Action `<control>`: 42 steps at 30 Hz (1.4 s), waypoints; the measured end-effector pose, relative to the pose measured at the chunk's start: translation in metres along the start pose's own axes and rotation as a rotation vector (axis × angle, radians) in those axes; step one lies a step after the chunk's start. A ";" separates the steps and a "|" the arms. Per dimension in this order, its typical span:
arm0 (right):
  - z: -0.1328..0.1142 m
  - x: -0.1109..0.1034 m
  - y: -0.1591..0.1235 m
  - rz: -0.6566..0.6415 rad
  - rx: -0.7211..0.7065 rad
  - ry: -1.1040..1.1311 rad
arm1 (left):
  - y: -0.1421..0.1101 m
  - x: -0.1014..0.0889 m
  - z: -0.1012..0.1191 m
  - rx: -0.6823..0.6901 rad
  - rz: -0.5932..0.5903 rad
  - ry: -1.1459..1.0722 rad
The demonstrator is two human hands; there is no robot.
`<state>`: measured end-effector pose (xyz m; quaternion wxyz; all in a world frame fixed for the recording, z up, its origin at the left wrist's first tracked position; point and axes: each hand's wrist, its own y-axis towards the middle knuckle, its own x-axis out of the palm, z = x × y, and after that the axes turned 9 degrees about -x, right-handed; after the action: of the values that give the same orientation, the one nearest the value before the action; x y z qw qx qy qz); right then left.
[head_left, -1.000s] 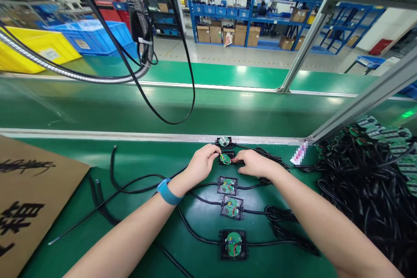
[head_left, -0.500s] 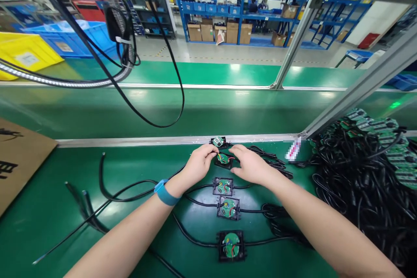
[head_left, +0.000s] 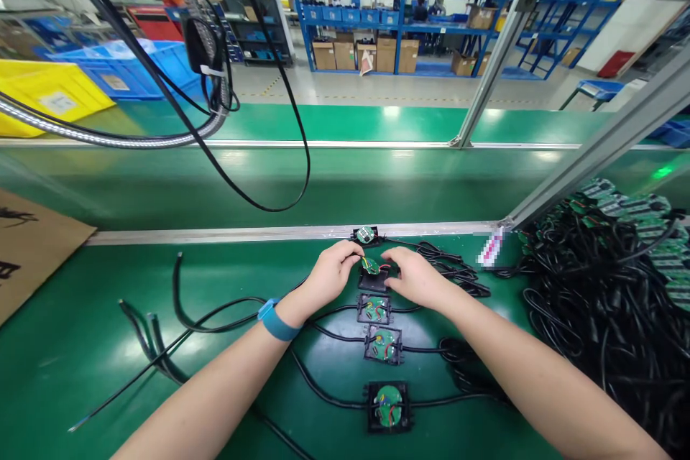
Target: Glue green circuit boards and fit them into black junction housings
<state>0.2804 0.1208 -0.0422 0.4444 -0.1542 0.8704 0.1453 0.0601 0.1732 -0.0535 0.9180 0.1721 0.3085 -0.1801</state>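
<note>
Both hands at a circuit board over its black housing

Nearest, a black box (head_left: 388, 407) with a round green board lies open on the green table (head_left: 215, 374), cables leaving it left and right. Beyond it, 2 more filled boxes, the middle box (head_left: 383, 344) and the farther box (head_left: 374, 309), continue the row.

Past these, the circuit board (head_left: 371, 266) sits tilted between the hands, over the far part of an open housing (head_left: 373, 280). The left hand (head_left: 333, 273), with a blue wristband (head_left: 279, 320) behind it, has its thumb and fingertips pinching a cable end (head_left: 363, 256) beside the yellow wires. The right hand (head_left: 419, 277) has thumb and index finger spread around the red wires; I cannot tell whether its hidden fingers grip anything.

Just beyond is another green board (head_left: 365, 235) in a housing, near the pale rail (head_left: 259, 235). A cable pile (head_left: 582, 316) fills the right side. Far off stand blue shelves (head_left: 353, 75) with cartons (head_left: 386, 55).
</note>
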 end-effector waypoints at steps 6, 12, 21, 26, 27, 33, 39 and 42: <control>-0.005 -0.020 -0.013 -0.002 -0.137 -0.004 | 0.002 0.006 -0.001 0.037 -0.067 -0.006; -0.023 -0.024 -0.015 -0.124 -0.080 -0.036 | 0.009 0.015 0.001 -0.005 -0.129 0.070; -0.031 -0.008 -0.011 -0.199 -0.013 -0.362 | 0.013 0.017 0.011 -0.115 -0.181 0.111; -0.030 -0.003 -0.011 -0.202 -0.015 -0.470 | 0.014 0.015 0.013 -0.150 -0.220 0.055; -0.030 -0.002 -0.011 -0.205 -0.012 -0.479 | 0.014 0.015 0.013 -0.161 -0.226 0.050; -0.030 0.001 -0.008 -0.240 -0.001 -0.480 | 0.014 0.016 0.008 -0.167 -0.229 0.069; -0.031 0.003 -0.008 -0.272 0.010 -0.457 | 0.013 0.018 0.005 -0.097 -0.214 0.121; -0.032 0.003 -0.008 -0.287 0.010 -0.435 | 0.011 0.020 0.005 -0.087 -0.216 0.149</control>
<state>0.2584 0.1004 -0.0274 0.6380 -0.2388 0.7243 0.1063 0.0823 0.1765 -0.0598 0.8744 0.1110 0.4002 -0.2509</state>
